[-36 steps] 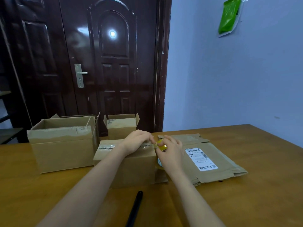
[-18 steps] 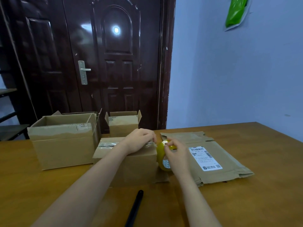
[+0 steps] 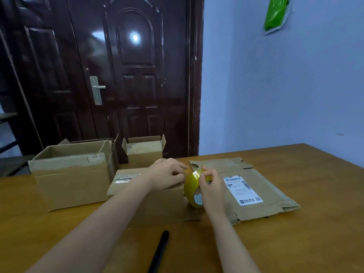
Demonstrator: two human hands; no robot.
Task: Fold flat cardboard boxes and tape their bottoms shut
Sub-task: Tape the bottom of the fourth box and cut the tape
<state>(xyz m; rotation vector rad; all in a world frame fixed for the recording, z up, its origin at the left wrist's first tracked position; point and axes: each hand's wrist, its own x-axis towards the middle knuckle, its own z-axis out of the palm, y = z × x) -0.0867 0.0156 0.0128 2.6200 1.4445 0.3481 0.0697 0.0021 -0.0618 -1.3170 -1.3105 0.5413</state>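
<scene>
A small cardboard box (image 3: 157, 205) stands in front of me on the wooden table (image 3: 305, 243), with clear tape across its top at the left. My left hand (image 3: 167, 173) rests on the box's top right edge with its fingers curled at the tape end. My right hand (image 3: 210, 186) grips a yellow tape roll (image 3: 192, 191) held upright against the box's right side. Flat folded cardboard boxes (image 3: 262, 194), the top one with a white shipping label, lie just right of the roll.
A larger open box (image 3: 72, 178) stands at the left, another open box (image 3: 144, 152) behind, both with flaps up. A black pen-like tool (image 3: 159, 251) lies near the front edge. A dark door and a blue wall are behind the table.
My right hand has brought the tape roll down from the box's top edge to its right side, so the roll shows more. My left hand has stayed on the box top.
</scene>
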